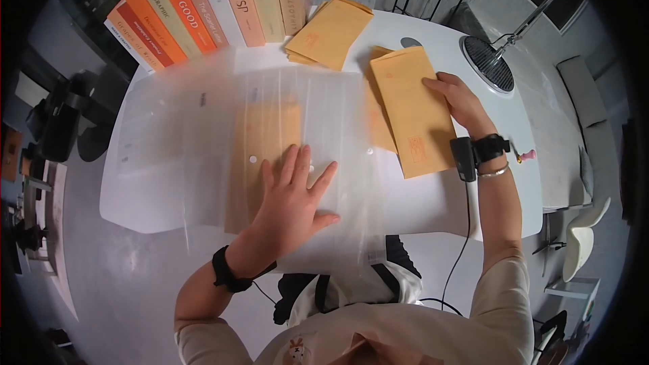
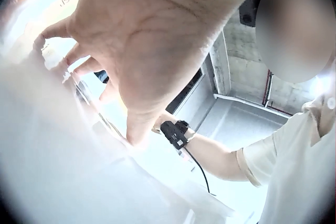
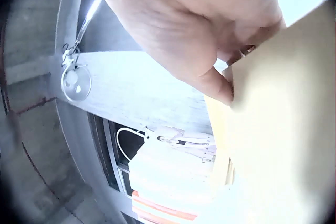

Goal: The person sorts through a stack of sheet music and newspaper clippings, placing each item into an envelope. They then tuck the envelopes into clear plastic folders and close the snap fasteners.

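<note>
Frosted translucent plastic bags (image 1: 338, 115) lie spread over the table's middle, with a tan envelope (image 1: 267, 135) showing through them. My left hand (image 1: 291, 196) rests on the plastic with its fingers spread; the left wrist view shows its palm (image 2: 142, 40) above the blurred sheet. My right hand (image 1: 463, 103) pinches the upper right edge of a tan envelope (image 1: 416, 115) that overlaps other envelopes. In the right wrist view the thumb of my right hand (image 3: 199, 29) presses on the edge of the pale-looking envelope (image 3: 283, 113).
A row of books (image 1: 196, 10) stands at the back left, beside a pile of tan envelopes (image 1: 331, 30). A lamp with a round base (image 1: 488, 64) is at the back right. A small pink-handled object (image 1: 527, 155) lies near the right edge of the white table (image 1: 433, 209).
</note>
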`<state>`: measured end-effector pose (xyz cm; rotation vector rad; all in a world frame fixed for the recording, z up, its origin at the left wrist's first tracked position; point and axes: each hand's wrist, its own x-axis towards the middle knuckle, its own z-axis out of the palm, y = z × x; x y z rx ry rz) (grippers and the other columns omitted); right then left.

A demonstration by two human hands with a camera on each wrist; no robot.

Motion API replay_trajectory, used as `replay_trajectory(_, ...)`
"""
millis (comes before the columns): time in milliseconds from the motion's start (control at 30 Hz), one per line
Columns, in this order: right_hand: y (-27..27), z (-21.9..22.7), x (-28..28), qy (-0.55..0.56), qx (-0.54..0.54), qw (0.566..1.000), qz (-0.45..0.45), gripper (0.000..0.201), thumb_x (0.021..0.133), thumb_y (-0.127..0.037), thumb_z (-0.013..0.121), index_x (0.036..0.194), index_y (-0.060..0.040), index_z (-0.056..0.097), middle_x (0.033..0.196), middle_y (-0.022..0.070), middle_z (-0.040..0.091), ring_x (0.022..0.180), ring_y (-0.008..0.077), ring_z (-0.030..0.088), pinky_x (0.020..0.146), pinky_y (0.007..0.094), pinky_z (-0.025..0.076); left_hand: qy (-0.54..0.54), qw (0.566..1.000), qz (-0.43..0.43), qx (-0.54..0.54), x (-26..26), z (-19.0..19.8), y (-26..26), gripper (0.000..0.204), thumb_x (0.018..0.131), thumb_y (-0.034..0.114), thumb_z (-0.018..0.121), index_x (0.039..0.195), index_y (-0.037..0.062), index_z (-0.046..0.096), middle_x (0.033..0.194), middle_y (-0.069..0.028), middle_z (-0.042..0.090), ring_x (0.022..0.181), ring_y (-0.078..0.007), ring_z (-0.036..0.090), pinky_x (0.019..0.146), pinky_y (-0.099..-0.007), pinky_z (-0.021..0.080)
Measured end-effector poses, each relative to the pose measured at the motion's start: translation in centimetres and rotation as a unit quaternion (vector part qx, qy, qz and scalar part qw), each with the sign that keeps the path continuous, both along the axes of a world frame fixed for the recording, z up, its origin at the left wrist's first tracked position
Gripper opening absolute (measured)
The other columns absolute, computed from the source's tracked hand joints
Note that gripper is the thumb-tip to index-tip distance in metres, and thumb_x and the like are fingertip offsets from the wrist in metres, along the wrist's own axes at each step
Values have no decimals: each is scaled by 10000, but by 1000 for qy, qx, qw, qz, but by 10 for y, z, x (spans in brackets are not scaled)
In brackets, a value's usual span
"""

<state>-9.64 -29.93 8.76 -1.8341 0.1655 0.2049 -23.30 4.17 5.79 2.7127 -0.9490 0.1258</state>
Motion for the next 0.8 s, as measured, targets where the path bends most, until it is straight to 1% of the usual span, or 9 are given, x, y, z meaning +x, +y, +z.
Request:
replay_trajectory(67,20,-2,5,10,114,993,-31,312,874,-194,620,1049,59,572,975,118,624,868,170,607,752,296,503,0,1000,5,4,-1,-2,0,763,733,463,712,1367,127,453,1401,-288,318,1311,-442,287,962,-653,276)
replay_trajectory(100,17,-11,16,28,142,989,12,358,863,-172,641,1084,92,546,1030,153,619,916,210,619,812,320,509,-4,1000,5,4,-1,-3,0,764,732,468,711,1367,129,454,1402,-288,317,1313,-442,285,963,-655,276)
replay_trajectory(200,27,-16,20,68,147,986,29,358,864,-154,633,1098,100,539,1043,162,617,926,217,622,823,319,509,-8,1000,6,6,-3,-4,0,766,732,478,709,1367,131,455,1404,-286,314,1318,-442,280,965,-660,274)
replay_trajectory(333,35,-18,22,26,133,990,32,360,869,-151,620,1109,103,533,1037,155,617,922,221,623,814,315,507,-4,1000,8,9,-1,-4,-1,765,736,483,704,1366,128,456,1408,-284,309,1320,-443,275,965,-661,274)
replay_trajectory(433,39,-17,26,-34,19,998,55,353,873,-157,612,1106,97,534,1028,148,615,904,213,621,790,307,500,-2,1000,7,8,-2,-3,-1,765,737,485,702,1365,123,456,1409,-286,305,1321,-446,272,964,-663,273)
replay_trajectory(533,40,-15,35,-54,-25,997,38,339,875,-164,608,1091,88,539,1009,141,616,880,203,619,772,298,494,0,1000,7,9,-2,-3,-2,764,741,480,701,1367,118,453,1407,-289,305,1321,-448,269,959,-666,274)
replay_trajectory(633,41,-19,54,-50,27,998,12,332,875,-172,613,1079,81,548,999,136,622,876,195,621,775,299,498,-1,1000,3,6,-2,-4,-1,760,747,469,701,1371,115,448,1406,-291,303,1323,-449,266,956,-671,277)
replay_trajectory(733,37,-21,59,-16,118,993,10,336,879,-176,612,1088,78,547,999,134,627,884,193,625,770,300,505,2,1000,1,2,-2,-3,0,759,751,459,701,1376,114,442,1406,-293,299,1324,-449,263,958,-673,277)
replay_trajectory(800,37,-25,59,-13,129,991,24,336,882,-172,610,1100,75,542,999,135,629,880,193,629,763,301,511,3,1000,2,0,-2,-2,-1,761,751,456,703,1378,114,440,1408,-293,295,1325,-447,262,961,-673,276)
